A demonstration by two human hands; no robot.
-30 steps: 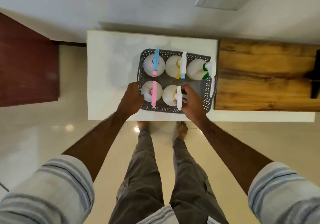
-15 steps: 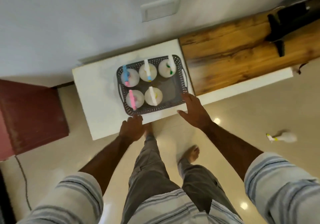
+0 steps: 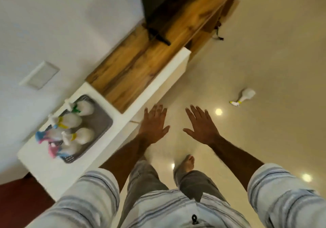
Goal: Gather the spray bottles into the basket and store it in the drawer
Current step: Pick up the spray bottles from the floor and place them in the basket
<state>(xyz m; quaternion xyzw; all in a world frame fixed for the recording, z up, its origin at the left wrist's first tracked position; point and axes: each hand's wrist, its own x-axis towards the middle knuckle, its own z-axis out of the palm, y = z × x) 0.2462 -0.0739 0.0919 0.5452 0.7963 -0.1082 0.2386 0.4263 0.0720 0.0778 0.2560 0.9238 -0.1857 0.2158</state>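
A grey basket (image 3: 100,122) stands on the white cabinet top (image 3: 53,171) at the left, blurred, with several white spray bottles (image 3: 84,134) upright in it. One more white spray bottle (image 3: 246,96) with a yellow collar lies on the cream floor at the right. My left hand (image 3: 153,124) and my right hand (image 3: 202,124) are held out flat over the floor, fingers spread, holding nothing. Both are well to the right of the basket and short of the bottle on the floor.
A wooden counter (image 3: 141,63) runs along the wall beyond the white cabinet, with a dark object (image 3: 158,3) on it. A dark red surface (image 3: 17,197) shows at the lower left. My bare feet (image 3: 187,162) stand on glossy floor.
My hands have left the basket and swung right over the floor, opening flat. The view has turned right, so the basket now sits far left and the floor bottle is nearer.
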